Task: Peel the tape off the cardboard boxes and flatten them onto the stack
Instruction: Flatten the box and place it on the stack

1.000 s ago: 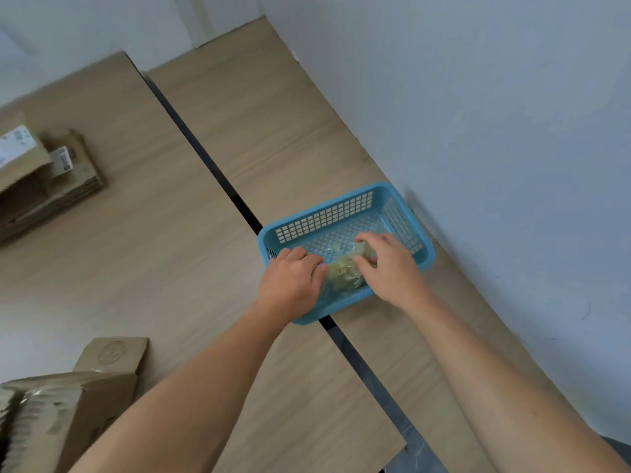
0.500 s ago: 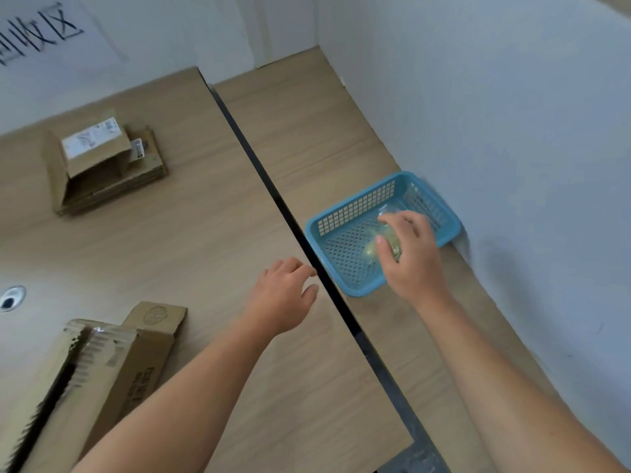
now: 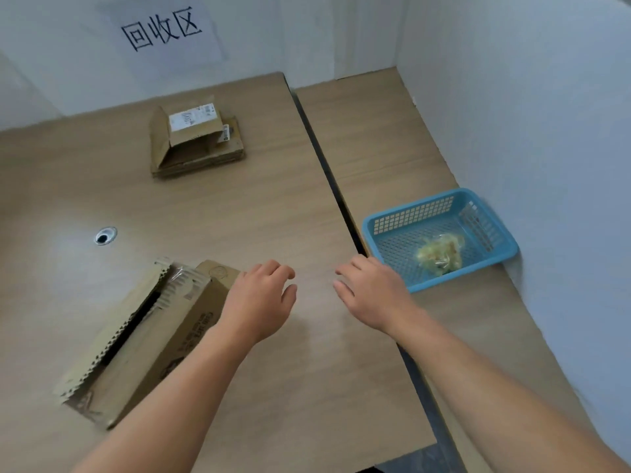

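Observation:
A long brown cardboard box [image 3: 143, 339] with a torn, jagged open top lies at the lower left of the wooden table. My left hand [image 3: 261, 300] hovers just right of its upper end, fingers relaxed and holding nothing. My right hand [image 3: 370, 295] floats empty over the table, near the gap between the two tabletops. A crumpled wad of clear tape [image 3: 440, 254] lies inside the blue plastic basket [image 3: 386, 223] to the right. The stack of flattened boxes [image 3: 198, 145] sits at the far side, its top flap raised.
A dark gap [image 3: 327, 172] runs between the two tabletops. A round cable hole [image 3: 104, 235] is set in the left table. White walls close the far side and the right, and a paper sign [image 3: 160, 29] hangs on the far wall.
Both hands have left the basket and moved left over the table. The tape wad that my right hand was holding now lies loose in the basket. The view has swung left.

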